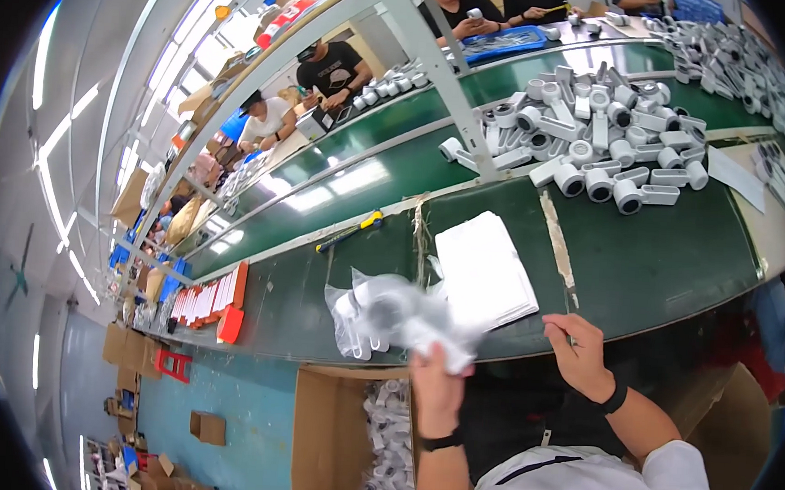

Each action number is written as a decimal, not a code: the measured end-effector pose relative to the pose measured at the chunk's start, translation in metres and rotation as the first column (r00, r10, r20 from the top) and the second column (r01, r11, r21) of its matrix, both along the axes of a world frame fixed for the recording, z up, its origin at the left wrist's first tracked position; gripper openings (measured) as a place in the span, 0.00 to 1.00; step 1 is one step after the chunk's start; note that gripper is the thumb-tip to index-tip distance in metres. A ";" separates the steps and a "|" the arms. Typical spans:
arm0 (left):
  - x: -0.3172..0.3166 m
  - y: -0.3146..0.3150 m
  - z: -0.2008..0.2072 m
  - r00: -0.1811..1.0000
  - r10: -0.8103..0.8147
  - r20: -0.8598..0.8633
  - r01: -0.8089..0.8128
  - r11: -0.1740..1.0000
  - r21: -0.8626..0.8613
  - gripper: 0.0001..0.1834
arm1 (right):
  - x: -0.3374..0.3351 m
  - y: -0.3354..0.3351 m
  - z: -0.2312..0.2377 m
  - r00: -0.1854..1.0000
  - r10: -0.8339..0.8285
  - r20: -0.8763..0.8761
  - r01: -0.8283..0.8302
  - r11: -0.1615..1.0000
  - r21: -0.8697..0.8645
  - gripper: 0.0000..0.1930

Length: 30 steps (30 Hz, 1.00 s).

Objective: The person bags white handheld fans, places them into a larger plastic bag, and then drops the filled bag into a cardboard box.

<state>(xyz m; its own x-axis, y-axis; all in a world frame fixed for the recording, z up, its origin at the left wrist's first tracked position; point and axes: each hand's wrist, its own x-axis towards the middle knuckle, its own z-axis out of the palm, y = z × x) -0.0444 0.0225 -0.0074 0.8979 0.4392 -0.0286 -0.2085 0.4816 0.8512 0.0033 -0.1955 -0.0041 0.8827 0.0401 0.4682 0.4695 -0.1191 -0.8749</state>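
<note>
Left hand (438, 392) clamps a blurred bagged item (431, 319) — right hand (581, 355), apart, curls near white sheets (485, 273), its grip unclear.

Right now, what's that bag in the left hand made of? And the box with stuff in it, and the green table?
The bag in the left hand looks like thin, filmy plastic: see-through, though blurred. The box seems to be matte cardboard: brown, with stiff walls. The table has a smooth green top, maybe rubber or plastic; I can't tell which.
</note>
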 end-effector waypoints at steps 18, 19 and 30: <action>0.002 0.223 -0.041 0.617 0.785 -0.059 0.002 0.074 0.997 0.28 | 0.199 -0.201 -0.052 0.790 -0.434 0.433 0.584 0.318 -0.747 0.24; 0.004 0.208 -0.025 0.587 0.802 0.112 -0.027 -0.118 0.993 0.26 | 0.205 -0.199 -0.055 0.814 -0.393 0.428 0.540 0.240 -0.807 0.24; 0.087 0.007 -0.020 0.997 0.058 -0.047 0.054 -0.122 0.991 0.14 | 0.148 -0.156 -0.016 0.935 -0.353 0.046 0.289 0.678 -0.675 0.15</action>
